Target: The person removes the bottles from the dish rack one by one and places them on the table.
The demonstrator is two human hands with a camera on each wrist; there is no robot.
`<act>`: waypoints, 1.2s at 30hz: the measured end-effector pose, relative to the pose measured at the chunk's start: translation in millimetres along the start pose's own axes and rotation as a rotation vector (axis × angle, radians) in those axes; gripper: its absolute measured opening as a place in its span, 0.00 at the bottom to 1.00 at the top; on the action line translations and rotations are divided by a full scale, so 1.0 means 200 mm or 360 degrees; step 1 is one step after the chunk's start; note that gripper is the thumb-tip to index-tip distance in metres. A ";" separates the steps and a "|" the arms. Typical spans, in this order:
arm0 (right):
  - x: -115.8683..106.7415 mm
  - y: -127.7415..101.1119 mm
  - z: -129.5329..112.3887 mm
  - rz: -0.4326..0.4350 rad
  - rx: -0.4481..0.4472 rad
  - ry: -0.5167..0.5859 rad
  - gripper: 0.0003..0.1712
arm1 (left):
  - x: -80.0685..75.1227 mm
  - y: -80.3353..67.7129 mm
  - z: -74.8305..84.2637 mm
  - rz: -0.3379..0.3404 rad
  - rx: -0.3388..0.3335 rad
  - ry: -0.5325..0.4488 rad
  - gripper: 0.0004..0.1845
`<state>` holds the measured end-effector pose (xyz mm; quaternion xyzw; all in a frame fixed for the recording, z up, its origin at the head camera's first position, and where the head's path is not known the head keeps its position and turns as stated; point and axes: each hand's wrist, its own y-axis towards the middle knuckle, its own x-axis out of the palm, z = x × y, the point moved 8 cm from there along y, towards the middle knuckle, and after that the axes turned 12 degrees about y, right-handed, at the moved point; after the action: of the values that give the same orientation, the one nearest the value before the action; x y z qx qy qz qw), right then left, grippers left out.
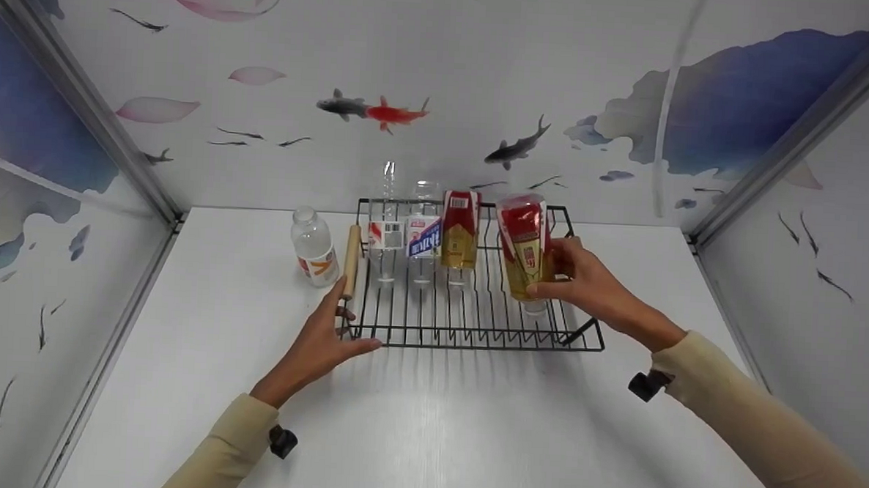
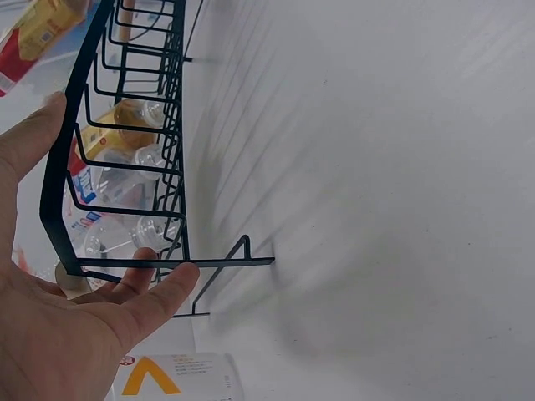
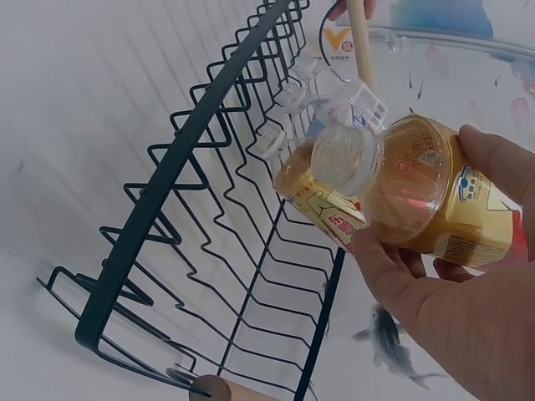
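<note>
A black wire rack (image 1: 581, 331) with wooden handles (image 1: 351, 262) stands on the table. My left hand (image 1: 324, 338) grips its front left corner, thumb against the rail (image 2: 55, 184) and fingers around the wires beside the handle. My right hand (image 1: 587, 284) holds a plastic bottle (image 1: 524, 240) with a red and gold label, neck downward, over the rack's right part. Three more bottles lean neck down in the rack: a clear bottle (image 1: 386, 234), a clear bottle with a blue and red label (image 1: 424, 236), and a red and gold bottle (image 1: 460, 230).
A clear bottle with an orange mark (image 1: 315, 247) stands upright on the white table (image 1: 427, 420), left of the rack. Behind the table rises a back wall (image 1: 442, 68) printed with fish. Side walls close in at left and right.
</note>
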<state>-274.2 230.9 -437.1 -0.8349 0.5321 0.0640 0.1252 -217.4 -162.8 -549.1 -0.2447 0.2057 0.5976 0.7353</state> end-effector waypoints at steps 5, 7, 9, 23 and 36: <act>0.01 -0.02 0.00 -0.0001 -0.0010 -0.0026 0.45 | 0.00 0.00 0.00 0.0000 -0.0003 -0.0009 0.71; 0.01 -0.03 0.00 -0.0006 -0.0011 -0.0027 0.46 | 0.00 0.00 0.00 -0.0001 -0.0003 -0.0010 0.71; 0.02 -0.03 0.00 -0.0016 -0.0008 -0.0023 0.46 | 0.00 0.00 0.00 -0.0003 0.0001 -0.0008 0.71; 0.11 -0.08 -0.01 -0.0140 -0.0080 -0.0021 0.45 | 0.00 0.00 0.01 -0.0006 0.0029 0.0023 0.72; 0.17 -0.09 0.00 -0.0156 -0.0162 -0.0092 0.45 | -0.01 0.00 0.00 -0.0018 0.0028 0.0019 0.71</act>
<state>-243.1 209.1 -442.9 -0.8631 0.4828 0.1090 0.1009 -217.6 -163.7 -548.0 -0.2429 0.2140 0.5901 0.7396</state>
